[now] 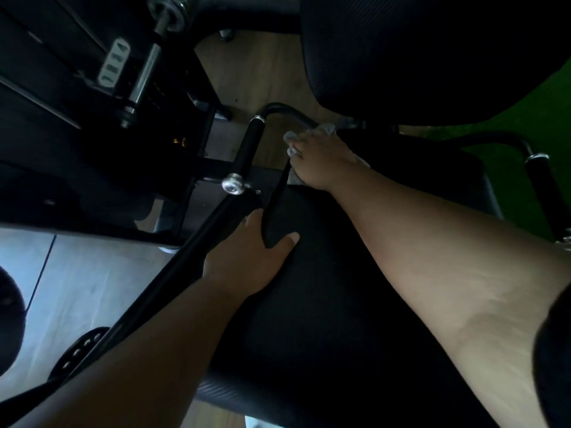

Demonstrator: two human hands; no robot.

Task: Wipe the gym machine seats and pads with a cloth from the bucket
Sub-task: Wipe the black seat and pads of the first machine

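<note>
Right hand (321, 162) w/ cloth (324, 129) on seat (324, 304)

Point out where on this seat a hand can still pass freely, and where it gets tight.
Open stretch: the middle of the seat pad, between the two forearms, and its near end. Crowded: the far left edge, where the right hand presses the cloth beside the handle bar, and where the left hand grips the pad's left edge.

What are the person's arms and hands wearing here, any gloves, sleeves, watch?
No gloves on the left hand or the right hand. Both forearms are bare from wrist to elbow, with no watch, band or ring showing. A dark sleeve edge shows at the right upper arm. The left arm leaves the frame before any sleeve appears.
</note>
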